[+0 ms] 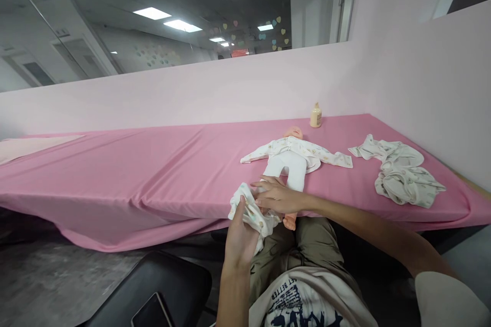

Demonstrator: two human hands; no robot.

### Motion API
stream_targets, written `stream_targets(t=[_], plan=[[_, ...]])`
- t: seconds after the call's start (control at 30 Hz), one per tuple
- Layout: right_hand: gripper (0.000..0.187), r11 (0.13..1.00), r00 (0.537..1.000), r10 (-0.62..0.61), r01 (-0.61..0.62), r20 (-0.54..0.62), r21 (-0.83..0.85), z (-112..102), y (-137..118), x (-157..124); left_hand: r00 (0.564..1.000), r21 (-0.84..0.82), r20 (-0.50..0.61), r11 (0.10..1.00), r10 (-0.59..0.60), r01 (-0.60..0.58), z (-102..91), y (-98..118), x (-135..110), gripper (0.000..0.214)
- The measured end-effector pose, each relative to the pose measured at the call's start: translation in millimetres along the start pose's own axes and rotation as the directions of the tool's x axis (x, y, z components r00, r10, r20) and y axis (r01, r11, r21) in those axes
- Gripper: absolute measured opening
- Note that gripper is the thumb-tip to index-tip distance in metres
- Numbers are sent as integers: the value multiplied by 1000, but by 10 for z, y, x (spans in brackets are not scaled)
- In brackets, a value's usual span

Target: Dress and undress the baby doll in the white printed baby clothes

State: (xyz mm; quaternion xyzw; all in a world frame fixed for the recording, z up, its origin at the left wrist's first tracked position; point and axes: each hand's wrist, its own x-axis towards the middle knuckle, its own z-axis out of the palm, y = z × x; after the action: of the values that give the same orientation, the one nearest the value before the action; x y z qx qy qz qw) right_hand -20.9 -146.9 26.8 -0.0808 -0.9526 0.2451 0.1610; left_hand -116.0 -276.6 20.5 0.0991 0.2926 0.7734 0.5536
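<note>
A baby doll [294, 133] lies on its back on the pink-covered table, in a white printed top [280, 147] with its sleeves spread and white leggings [297, 168]. One bare doll foot [290, 221] hangs past the table edge. My left hand [241, 237] is closed on a bunched white printed baby garment [253, 214] at the front edge, beside the doll's other leg. Over that leg lies my right hand [279, 195], its fingers stretched out and apart, close to the garment. The lower part of that leg is mostly hidden by my right hand and the cloth.
Crumpled printed baby clothes [406, 173] lie at the right of the pink sheet [172, 163]. A cream bottle [316, 116] stands near the wall. At lower left are a black stool [180, 281] and a phone [152, 311]. A pale cloth [30, 147] lies far left.
</note>
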Motion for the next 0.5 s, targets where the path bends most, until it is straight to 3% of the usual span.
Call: stream_targets(t=[0.07,0.17,0.3,0.43,0.5], plan=[[44,998,998,30,-33,64,58,-10,-66,46,1000,19,22,1000,7,-8,11,-16,-11,34],[32,995,993,26,-37,114,93,-3,-154,90,998,47,52,999,17,-19,18,-35,-13,40],[21,979,992,78,-96,102,182,22,-245,89,997,66,62,997,42,-46,4,-60,-1,45],[18,938,970,215,-238,112,254,71,-290,73,994,51,105,998,43,-48,-19,-95,-6,46],[19,936,962,274,-272,21,223,106,-315,70,992,50,118,997,49,-56,-30,-107,-14,45]])
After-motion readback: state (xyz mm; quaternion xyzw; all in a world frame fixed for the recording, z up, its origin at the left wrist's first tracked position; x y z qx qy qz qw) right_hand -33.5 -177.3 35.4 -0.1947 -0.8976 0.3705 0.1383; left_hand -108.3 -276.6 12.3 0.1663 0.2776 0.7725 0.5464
